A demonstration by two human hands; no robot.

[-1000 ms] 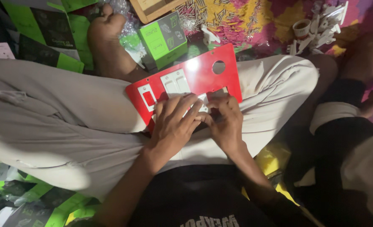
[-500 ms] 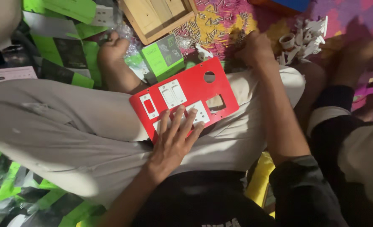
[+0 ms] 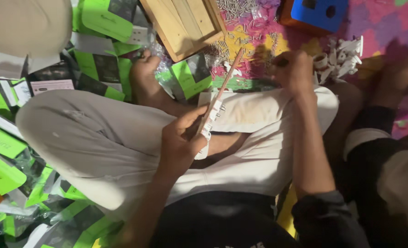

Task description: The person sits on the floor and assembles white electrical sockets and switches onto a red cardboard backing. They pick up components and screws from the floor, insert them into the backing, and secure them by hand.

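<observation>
My left hand (image 3: 181,142) grips a red card panel (image 3: 223,82) over my lap. The panel is tilted edge-on to the camera, so it shows as a thin strip with small white parts (image 3: 212,120) fixed along its lower end. My right hand (image 3: 296,69) is stretched forward past my knee, with its fingers curled, just left of a pile of white plastic pieces (image 3: 342,59) on the mat. Whether it holds anything is hidden from this angle.
I sit cross-legged in light trousers with a bare foot (image 3: 145,78) forward. A wooden tray (image 3: 185,23), scattered small screws (image 3: 240,9) and a blue box (image 3: 319,10) lie ahead. Green-and-black packets (image 3: 100,20) cover the floor at left. Another person's leg (image 3: 388,156) is at right.
The red panel has turned from lying flat on my lap to edge-on in my left hand. My right hand left it and reached forward to the white pieces.
</observation>
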